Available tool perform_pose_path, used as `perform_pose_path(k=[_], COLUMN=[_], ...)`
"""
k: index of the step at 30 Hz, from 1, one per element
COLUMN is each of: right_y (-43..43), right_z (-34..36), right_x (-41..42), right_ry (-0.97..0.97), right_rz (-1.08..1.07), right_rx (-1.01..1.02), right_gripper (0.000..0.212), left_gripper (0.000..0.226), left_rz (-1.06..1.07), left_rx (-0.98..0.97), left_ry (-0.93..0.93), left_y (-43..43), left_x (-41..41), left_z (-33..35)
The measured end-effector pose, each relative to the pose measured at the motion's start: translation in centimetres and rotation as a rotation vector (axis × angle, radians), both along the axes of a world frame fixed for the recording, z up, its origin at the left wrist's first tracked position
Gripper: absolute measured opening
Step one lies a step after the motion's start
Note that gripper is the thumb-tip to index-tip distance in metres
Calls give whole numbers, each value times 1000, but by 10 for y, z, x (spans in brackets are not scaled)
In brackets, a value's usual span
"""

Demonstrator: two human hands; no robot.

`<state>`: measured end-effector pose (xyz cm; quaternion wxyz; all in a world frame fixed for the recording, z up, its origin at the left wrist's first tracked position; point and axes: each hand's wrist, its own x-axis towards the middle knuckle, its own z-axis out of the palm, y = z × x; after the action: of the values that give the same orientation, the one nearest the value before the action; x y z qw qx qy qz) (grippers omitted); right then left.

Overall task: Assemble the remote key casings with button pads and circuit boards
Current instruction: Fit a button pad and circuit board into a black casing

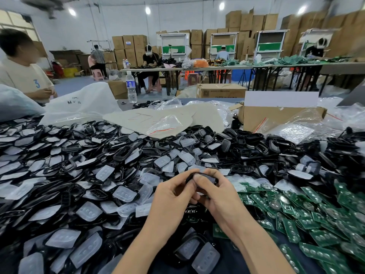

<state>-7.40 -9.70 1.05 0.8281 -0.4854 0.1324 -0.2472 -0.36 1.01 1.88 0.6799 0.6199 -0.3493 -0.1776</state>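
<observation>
My left hand (173, 196) and my right hand (217, 196) meet above the table's middle, and both grip one black key casing (205, 177) between fingers and thumbs. Most of the casing is hidden by my fingers. A wide heap of black casings (138, 153) mixed with translucent white button pads (124, 193) covers the table to the left and behind my hands. Green circuit boards (308, 216) lie piled to the right of my right hand. More pads (206, 258) and a casing lie near the front edge.
A cardboard box (276, 117) with plastic bags stands at the back right. A large white bag (83, 103) and a water bottle (131, 88) are at the back left. A person (21, 72) sits at the far left; other workers sit at tables behind.
</observation>
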Motion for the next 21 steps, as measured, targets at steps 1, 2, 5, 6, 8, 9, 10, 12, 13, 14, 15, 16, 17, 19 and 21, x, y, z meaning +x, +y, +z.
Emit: perform_pose_path(k=[1,2,5,6,8,9,10,12,13,14,15,16,17,19,21], right_y=[0,0,2,3,3,2,1,-1,-1,0,1,2,2,2,2], right_z=[0,0,-1,-1,-1,-2,-2,-4,-4,-3,-4,-4,-4,-4,-4], right_x=[-1,-1,0,1,1,1,1,0,0,1,1,2,2,1,0], right_ry=[2,3,-7,-14,-23,-16,-2,23,23,15,4,-10,-27,-48,-39], right_rz=[4,0,-6,-4,-1,-4,-11,-31,-44,-58,-77,-95,-105,-111,-133], right_rx=[-5,-8,32,61,93,81,52,-7,-19,-17,-7,2,6,-5,-24], right_gripper=[19,20,20,20,23,23,21,21,24,29,35,38,37,26,20], left_gripper=[42,41,37,36,36,35,35,35,35,34,34,34,36,40,39], left_rz=[2,6,22,28,33,33,31,31,35,42,51,63,76,92,87], left_rx=[1,2,14,17,24,28,27,19,7,-11,-37,-65,-90,-114,-115], left_ry=[-10,-14,-32,-36,-47,-55,-64,-69,-56,-26,21,75,122,170,168], left_y=[0,0,-1,-1,-2,-1,-1,-1,-2,-2,-2,-2,-2,-2,-2], left_x=[0,0,1,1,0,0,0,-1,-1,0,1,2,4,6,7], left_z=[0,0,-2,-2,-2,-2,-3,-3,-2,-2,-2,-1,-1,-1,-1])
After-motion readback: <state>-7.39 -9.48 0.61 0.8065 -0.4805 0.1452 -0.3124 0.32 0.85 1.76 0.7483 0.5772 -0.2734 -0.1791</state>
